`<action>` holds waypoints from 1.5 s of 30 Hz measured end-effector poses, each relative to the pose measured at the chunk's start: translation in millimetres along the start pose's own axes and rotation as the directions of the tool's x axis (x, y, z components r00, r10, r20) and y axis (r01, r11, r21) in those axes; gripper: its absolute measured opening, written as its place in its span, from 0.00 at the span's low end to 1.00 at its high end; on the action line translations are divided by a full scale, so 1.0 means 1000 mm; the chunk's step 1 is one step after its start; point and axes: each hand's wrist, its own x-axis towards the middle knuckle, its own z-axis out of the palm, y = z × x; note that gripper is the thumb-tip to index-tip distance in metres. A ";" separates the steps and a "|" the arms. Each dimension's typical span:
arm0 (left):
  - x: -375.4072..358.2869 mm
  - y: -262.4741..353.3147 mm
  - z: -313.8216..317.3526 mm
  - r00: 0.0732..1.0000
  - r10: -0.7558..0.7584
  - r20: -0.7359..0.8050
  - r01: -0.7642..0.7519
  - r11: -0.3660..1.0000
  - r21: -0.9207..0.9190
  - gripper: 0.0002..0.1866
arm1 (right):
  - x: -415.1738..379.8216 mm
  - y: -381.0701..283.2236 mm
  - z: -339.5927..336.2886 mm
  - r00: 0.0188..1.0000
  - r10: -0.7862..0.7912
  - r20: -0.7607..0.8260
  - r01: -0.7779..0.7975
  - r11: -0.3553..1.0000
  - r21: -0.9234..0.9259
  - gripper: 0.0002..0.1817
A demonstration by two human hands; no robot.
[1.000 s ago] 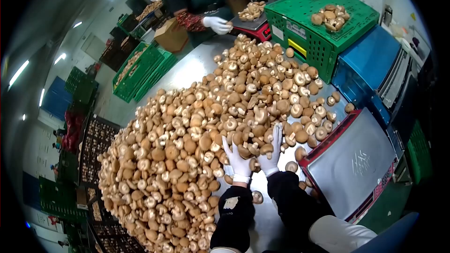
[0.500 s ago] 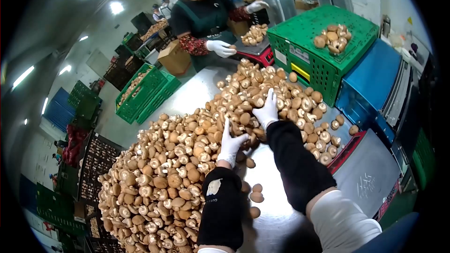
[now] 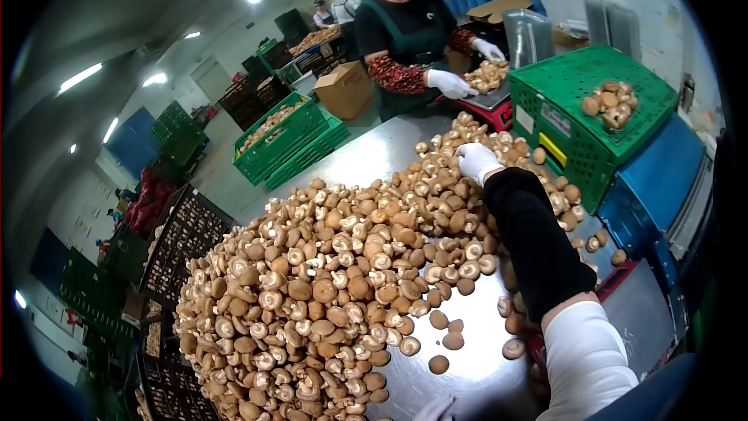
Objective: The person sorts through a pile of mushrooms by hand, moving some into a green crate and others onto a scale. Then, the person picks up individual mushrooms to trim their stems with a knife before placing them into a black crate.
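Observation:
A large heap of brown-capped mushrooms (image 3: 312, 288) with pale stems spreads across the metal table (image 3: 366, 152). My right hand (image 3: 477, 162), in a white glove, rests at the far part of the heap. Its fingers curl down among the mushrooms, and whatever they hold is hidden. At the bottom edge, only a small gloved part of my left hand (image 3: 436, 408) shows, low over the bare metal and apart from the heap. A few loose mushrooms (image 3: 452, 339) lie on the metal between my two hands.
Across the table a co-worker (image 3: 409, 39) in white gloves reaches to mushrooms on a red scale (image 3: 499, 113). A green crate (image 3: 596, 101) with mushrooms on top stands at right. Green crates (image 3: 288, 136) and a cardboard box (image 3: 343, 90) are beyond the table's far left edge.
My left hand has left the heap and dropped to the bottom edge. My right hand has moved farther out over the heap. The co-worker's hands have come to the scale. The view has shifted.

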 end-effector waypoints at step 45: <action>-0.058 -0.071 0.080 0.892 -0.261 -0.369 -0.017 0.797 -0.604 0.29 | -0.350 -0.100 -0.064 0.724 -0.476 0.500 -0.374 0.339 0.863 0.13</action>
